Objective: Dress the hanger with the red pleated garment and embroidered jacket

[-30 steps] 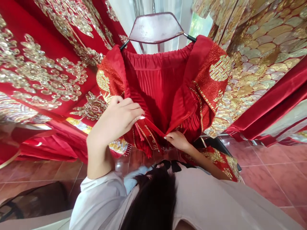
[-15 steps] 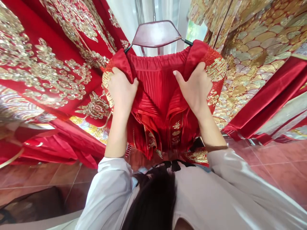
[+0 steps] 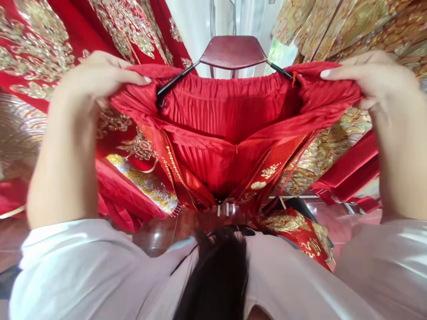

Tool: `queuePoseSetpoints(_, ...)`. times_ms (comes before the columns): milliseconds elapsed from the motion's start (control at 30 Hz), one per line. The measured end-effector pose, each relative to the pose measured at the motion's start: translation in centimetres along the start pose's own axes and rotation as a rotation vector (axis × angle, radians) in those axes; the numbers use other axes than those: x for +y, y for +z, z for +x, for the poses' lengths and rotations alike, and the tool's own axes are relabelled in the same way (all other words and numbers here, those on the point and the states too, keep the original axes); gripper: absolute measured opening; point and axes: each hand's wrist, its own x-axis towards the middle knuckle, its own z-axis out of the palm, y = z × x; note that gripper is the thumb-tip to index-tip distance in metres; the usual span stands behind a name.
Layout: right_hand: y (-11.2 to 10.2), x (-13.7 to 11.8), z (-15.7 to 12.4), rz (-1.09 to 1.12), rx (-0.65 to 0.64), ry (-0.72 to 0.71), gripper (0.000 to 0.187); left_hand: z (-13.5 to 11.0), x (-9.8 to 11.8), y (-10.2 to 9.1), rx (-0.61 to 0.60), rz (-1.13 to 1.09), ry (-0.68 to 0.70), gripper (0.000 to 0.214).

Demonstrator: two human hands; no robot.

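Note:
A red pleated skirt (image 3: 227, 111) with gold embroidered panels hangs from a dark red hanger (image 3: 233, 51) with black arms. My left hand (image 3: 96, 78) pinches the left end of the waistband, fingers closed on the cloth. My right hand (image 3: 370, 78) grips the right end the same way. Between them the waistband is stretched wide, and the skirt's pleated inside shows. Both of my forearms are raised, in white sleeves.
Red garments with heavy gold embroidery (image 3: 36, 53) hang close on the left. Gold scale-patterned cloth (image 3: 363, 22) hangs on the right. More red and gold fabric (image 3: 300, 226) lies on the reddish tiled floor (image 3: 173, 226). A bright window (image 3: 200, 26) is behind the hanger.
Both hands went from the skirt's lower folds up to the waistband, then moved outward to its ends, pulling it wide. The view has come closer to the hanger.

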Motion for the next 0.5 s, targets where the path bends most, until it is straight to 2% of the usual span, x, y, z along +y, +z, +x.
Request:
queuePoseSetpoints(67, -0.3, -0.2, 0.5, -0.135, 0.108, 0.048, 0.054, 0.3, 0.3, 0.0, 0.077, 0.245, 0.023, 0.028)
queuePoseSetpoints(100, -0.3, -0.2, 0.8, -0.190, 0.131, -0.006, 0.056, 0.6, 0.2, 0.3, 0.102, 0.309, 0.068, 0.029)
queuePoseSetpoints(200, 0.0, 0.5, 1.9, -0.305, 0.158, -0.220, 0.042, 1.6, -1.1, 1.5, 0.098, 0.442, 0.188, 0.029)
queuePoseSetpoints(267, 0.2, 1.3, 2.8, -0.338, 0.175, -0.302, 0.033, 2.1, -2.0, 2.3, 0.090, 0.514, 0.197, 0.024)
queuePoseSetpoints(400, 0.9, 3.1, 3.4, -0.395, 0.163, -0.261, 0.028, 2.1, -2.9, 3.2, -0.014, 0.540, 0.179, 0.022)
queuePoseSetpoints(500, 1.8, 4.0, 2.8, -0.381, 0.111, -0.220, 0.029, 2.0, -2.9, 3.4, -0.039, 0.540, 0.170, 0.020)
